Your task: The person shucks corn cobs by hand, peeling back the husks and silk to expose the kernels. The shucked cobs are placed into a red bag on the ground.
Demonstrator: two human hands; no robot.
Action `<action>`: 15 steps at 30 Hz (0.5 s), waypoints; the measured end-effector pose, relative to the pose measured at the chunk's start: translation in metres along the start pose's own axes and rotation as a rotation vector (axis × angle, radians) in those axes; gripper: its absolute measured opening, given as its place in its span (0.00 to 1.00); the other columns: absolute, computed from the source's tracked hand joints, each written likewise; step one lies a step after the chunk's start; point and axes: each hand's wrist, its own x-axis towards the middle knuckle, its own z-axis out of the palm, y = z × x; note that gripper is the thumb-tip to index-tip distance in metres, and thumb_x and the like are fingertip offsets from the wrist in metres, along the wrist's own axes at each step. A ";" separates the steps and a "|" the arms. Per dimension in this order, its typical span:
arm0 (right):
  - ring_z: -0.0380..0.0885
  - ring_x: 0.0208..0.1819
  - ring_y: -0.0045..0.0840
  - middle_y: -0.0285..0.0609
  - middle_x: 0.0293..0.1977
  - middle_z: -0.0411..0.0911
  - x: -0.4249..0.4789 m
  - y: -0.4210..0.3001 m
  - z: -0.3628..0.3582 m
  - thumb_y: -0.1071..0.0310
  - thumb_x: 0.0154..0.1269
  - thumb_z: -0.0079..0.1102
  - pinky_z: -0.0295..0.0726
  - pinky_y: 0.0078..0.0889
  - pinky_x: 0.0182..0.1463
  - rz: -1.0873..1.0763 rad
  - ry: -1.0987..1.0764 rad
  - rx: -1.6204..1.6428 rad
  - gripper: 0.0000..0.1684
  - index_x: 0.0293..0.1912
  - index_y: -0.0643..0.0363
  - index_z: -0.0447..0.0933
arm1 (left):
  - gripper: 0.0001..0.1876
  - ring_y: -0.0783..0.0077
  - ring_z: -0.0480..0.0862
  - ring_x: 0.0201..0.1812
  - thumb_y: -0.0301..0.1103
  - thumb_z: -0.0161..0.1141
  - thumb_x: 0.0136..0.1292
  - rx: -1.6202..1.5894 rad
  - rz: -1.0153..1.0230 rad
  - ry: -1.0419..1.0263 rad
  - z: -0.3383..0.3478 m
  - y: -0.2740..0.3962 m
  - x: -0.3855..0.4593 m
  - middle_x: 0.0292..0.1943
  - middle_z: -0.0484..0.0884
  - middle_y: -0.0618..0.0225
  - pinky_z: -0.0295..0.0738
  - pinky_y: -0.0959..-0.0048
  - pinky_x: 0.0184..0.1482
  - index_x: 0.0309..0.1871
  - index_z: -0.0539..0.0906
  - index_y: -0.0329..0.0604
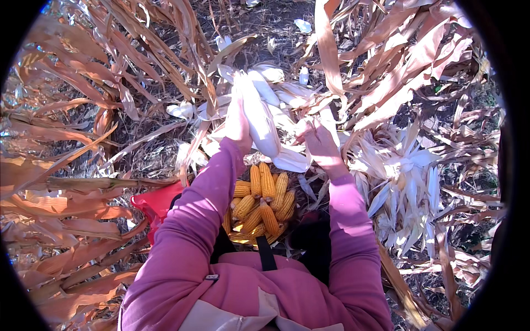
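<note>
A maize ear in its pale husk (pixel 260 118) slants in front of me. My left hand (pixel 239 124) grips it from the left side, its fingers washed out by bright sun. To the right of the ear, my right hand (pixel 315 138) is curled with bent fingers, close to the loose husk leaf (pixel 292 160) at the ear's near end. Whether a strip of husk lies within those fingers cannot be made out. Several bare yellow corn cobs (pixel 267 217) are piled below the hands, close to my body.
More husked ears (pixel 265 87) lie on the ground beyond my hands. A heap of stripped husks (pixel 408 178) sits at the right. Dry maize stalks (pixel 165 45) and leaves crowd both sides. Red plastic (pixel 155 205) shows beside my left forearm.
</note>
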 end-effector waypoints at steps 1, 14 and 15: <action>0.76 0.40 0.20 0.42 0.37 0.78 -0.003 -0.007 -0.005 0.56 0.73 0.49 0.73 0.24 0.46 -0.083 0.023 0.085 0.21 0.51 0.65 0.71 | 0.26 0.65 0.81 0.41 0.57 0.45 0.70 0.013 -0.028 -0.034 0.002 0.001 -0.004 0.42 0.80 0.61 0.77 0.64 0.47 0.57 0.70 0.44; 0.81 0.40 0.41 0.54 0.37 0.80 -0.018 -0.028 0.041 0.48 0.49 0.73 0.77 0.37 0.45 0.059 -0.103 -0.250 0.39 0.50 0.66 0.68 | 0.23 0.72 0.75 0.51 0.50 0.43 0.73 0.069 -0.032 -0.183 0.001 -0.017 -0.005 0.54 0.75 0.64 0.69 0.72 0.56 0.58 0.71 0.40; 0.81 0.39 0.41 0.54 0.36 0.80 -0.017 -0.035 0.042 0.47 0.49 0.73 0.77 0.38 0.44 0.092 -0.080 -0.273 0.39 0.49 0.66 0.68 | 0.22 0.73 0.74 0.54 0.47 0.48 0.72 0.275 0.042 -0.217 0.003 -0.016 -0.008 0.55 0.74 0.65 0.68 0.71 0.58 0.59 0.71 0.41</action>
